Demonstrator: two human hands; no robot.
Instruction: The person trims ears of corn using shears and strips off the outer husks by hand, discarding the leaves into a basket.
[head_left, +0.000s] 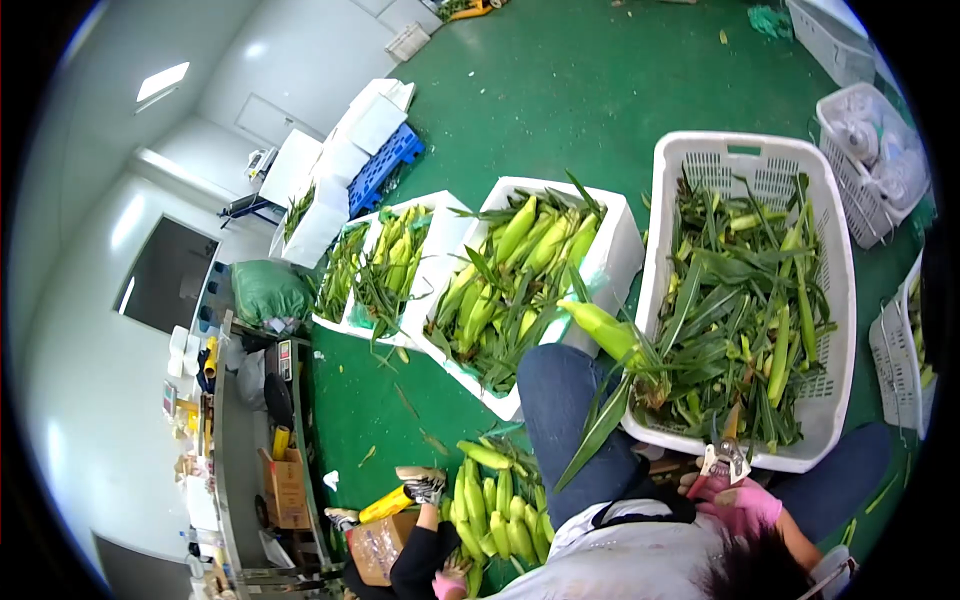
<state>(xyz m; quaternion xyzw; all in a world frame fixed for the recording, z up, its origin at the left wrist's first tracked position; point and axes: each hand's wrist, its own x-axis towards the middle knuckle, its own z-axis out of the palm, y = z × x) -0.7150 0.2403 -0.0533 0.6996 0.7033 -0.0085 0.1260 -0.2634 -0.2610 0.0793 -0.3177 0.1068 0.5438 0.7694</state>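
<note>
My right hand (742, 504), in a pink glove, is closed on a pair of pruning shears (724, 461) with a red handle. The blades point up over the near rim of a white plastic crate (842, 400). Corn husks and long leaves (715, 300) fill much of that crate. An ear of corn (603, 331) in its green husk lies tilted across the crate's left rim, just above my knee (568, 410), its leafy end towards the crate. I cannot make out my left hand anywhere.
White foam boxes of corn (520, 240) stand to the left. More ears (495, 510) lie heaped on the green floor beside a co-worker's pink-gloved hand (450, 583). Another white basket (868, 165) holds clear plastic. A cluttered shelf (235, 430) runs along the left.
</note>
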